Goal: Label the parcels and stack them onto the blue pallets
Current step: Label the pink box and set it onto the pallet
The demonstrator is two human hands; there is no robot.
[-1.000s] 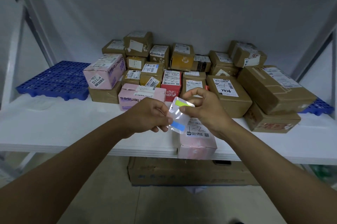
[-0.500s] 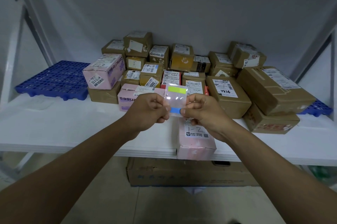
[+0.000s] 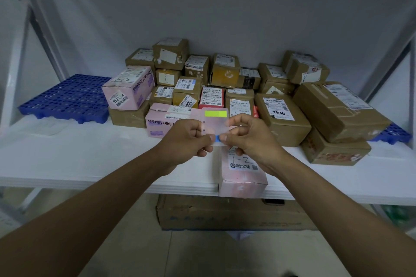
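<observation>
Both hands hold up a small translucent label sheet with a yellow-green sticker at its top and a blue sticker at its bottom. My left hand pinches the sheet's left edge. My right hand pinches the lower edge at the blue sticker. Under the hands a pink parcel marked "1-2" lies at the shelf's front edge. Behind it stands a heap of brown and pink parcels. A blue pallet lies bare at the left; another blue pallet peeks out under the boxes at the right.
The white shelf has sloping metal frame struts at both sides. A flat clear bag lies on the shelf in front of the left pallet. Below the shelf a large cardboard box sits on the tiled floor.
The label sheet has been turned from tilted to upright and facing me, raised slightly. My right hand has shifted from the sheet's top to its lower edge at the blue sticker.
</observation>
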